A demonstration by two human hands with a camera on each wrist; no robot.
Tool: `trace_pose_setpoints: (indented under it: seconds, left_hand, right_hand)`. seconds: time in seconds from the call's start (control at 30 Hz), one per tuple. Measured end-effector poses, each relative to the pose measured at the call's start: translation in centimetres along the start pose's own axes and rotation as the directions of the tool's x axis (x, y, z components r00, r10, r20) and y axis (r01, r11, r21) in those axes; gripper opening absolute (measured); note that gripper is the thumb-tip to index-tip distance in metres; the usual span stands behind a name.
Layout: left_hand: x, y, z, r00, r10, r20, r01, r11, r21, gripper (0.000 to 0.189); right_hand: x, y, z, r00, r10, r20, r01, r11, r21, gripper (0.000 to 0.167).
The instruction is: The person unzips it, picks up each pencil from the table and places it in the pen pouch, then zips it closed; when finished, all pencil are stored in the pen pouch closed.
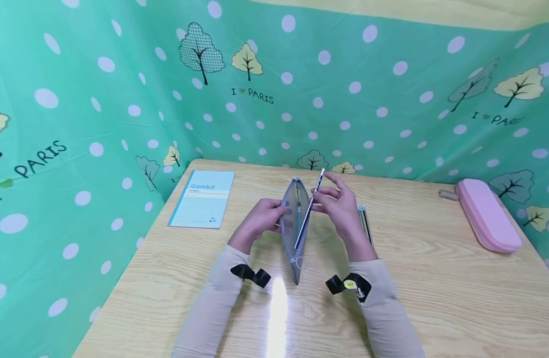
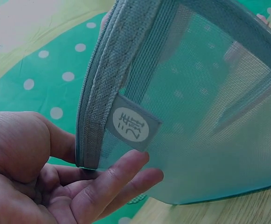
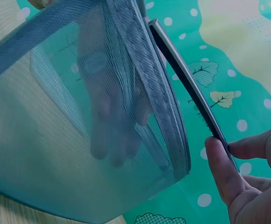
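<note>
One dark pencil (image 1: 306, 220) slants over the right-hand rim of the mesh pouch (image 1: 290, 233), its long axis running from an upper end beyond that rim, on the far side, down to a lower end at the pouch's mouth, nearer the wearer; whether that lower end lies inside the zipped edge or just against it, I cannot tell. The pouch stands on edge, mouth upward and parted, its length pointing away from the wearer. The right hand (image 1: 341, 209), just right of the pouch, is the nearer to the pencil and pinches its upper part between thumb and fingers. The left hand (image 1: 264, 217) grips the pouch's left rim, two fingers stretched along the mesh outside. Right of the pouch, partly behind the right wrist, more pencils (image 1: 365, 221) lie on the table (image 1: 435, 298); left of it, well apart, is a blue notebook (image 1: 201, 211).
</note>
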State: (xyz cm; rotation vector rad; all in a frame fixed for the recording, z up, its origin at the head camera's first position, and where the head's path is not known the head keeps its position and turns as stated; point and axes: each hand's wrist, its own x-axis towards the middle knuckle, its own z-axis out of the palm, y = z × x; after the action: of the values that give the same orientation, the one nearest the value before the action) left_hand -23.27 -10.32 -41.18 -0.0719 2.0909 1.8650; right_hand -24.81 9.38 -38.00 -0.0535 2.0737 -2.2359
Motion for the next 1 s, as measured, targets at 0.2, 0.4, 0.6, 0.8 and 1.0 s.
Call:
trace_pose_setpoints:
  seconds: [0.2,0.4,0.6,0.8,1.0]
  left_hand:
    - [-0.1,0.3,-0.1,1.0,-0.003,-0.004,0.003,1.0,0.009,0.036]
    - [-0.2,0.4,-0.2,1.0,0.011,0.005,-0.011,1.0,0.028,0.036]
    - [-0.2,0.5,-0.2,1.0,0.007,0.006,-0.007,1.0,0.025,0.036]
    - [0.0,0.2,0.1,1.0,0.011,0.013,-0.011,0.999,0.04,0.035]
    - [-0.2,0.2,0.1,1.0,0.009,0.001,-0.009,0.999,0.046,0.034]
  right_hand:
    - [-0.2,0.0,0.6,0.999,-0.017,0.039,0.02,0.997,-0.07,0.069]
    - [-0.8,0.0,0.8,0.996,-0.021,0.084,0.037,0.98,-0.198,0.069]
    - [-1.1,-0.3,0.9,0.993,-0.032,0.114,0.058,0.97,-0.235,0.069]
    - [-1.6,-0.4,0.6,0.992,-0.071,0.107,0.099,0.952,-0.288,0.068]
    - [-1.7,-0.1,0.5,0.983,-0.111,0.144,0.155,0.927,-0.342,0.065]
